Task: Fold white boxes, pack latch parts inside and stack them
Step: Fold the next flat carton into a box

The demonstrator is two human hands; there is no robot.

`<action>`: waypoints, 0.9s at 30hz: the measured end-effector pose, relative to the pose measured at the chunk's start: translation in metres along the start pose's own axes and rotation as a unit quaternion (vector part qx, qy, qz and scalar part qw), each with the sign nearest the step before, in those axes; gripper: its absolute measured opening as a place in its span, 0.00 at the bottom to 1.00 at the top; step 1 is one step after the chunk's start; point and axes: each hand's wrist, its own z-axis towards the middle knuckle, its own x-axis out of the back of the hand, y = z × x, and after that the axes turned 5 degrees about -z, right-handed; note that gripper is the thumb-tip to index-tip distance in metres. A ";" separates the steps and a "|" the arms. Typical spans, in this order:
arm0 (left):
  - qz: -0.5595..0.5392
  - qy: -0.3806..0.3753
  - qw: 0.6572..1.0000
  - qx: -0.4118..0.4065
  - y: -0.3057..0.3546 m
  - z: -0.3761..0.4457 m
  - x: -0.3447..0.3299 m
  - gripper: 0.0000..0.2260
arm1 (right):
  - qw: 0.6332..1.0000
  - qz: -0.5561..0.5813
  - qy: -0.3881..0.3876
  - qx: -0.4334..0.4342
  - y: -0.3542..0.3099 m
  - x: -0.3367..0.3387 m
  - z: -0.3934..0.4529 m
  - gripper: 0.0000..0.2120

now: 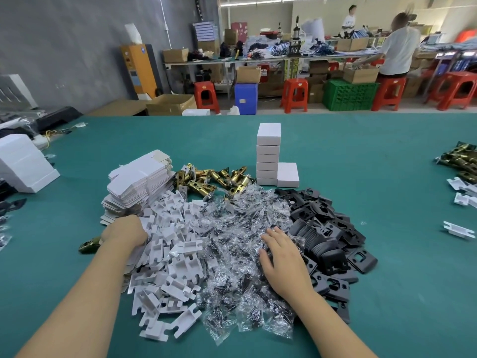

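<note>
Gathering parts for the next box: left hand digs, fingers hidden, into white inserts, right hand spread on bagged screws; next, a flat box blank.

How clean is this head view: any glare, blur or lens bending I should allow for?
Head view: even light, only soft shadows; the clear bags glint, hiding their contents; both hands, left hand and right hand, are sharp; the person at the far bench is motion-blurred; wide-angle bending curves the green table at its edges.

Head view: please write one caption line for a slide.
Left hand in white inserts, right hand on bagged screws, beside stacked boxes.
</note>
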 end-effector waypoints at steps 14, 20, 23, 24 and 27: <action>-0.003 0.006 1.000 -0.006 0.000 0.003 0.005 0.08 | 1.000 -0.002 -0.004 -0.001 0.000 0.001 0.000 0.24; 0.008 0.004 0.999 -0.031 0.004 0.004 0.008 0.10 | 1.000 -0.006 -0.006 0.001 0.000 0.002 0.000 0.24; 0.017 0.001 0.999 -0.047 0.005 0.005 0.010 0.14 | 1.000 -0.004 -0.006 0.000 -0.001 0.002 0.000 0.24; 0.020 -0.003 0.998 -0.052 0.005 0.005 0.010 0.17 | 1.000 -0.004 -0.006 0.000 -0.001 0.002 0.000 0.24; 0.019 -0.008 0.997 -0.072 0.006 0.004 0.010 0.23 | 1.000 -0.005 -0.006 0.001 -0.001 0.002 0.000 0.24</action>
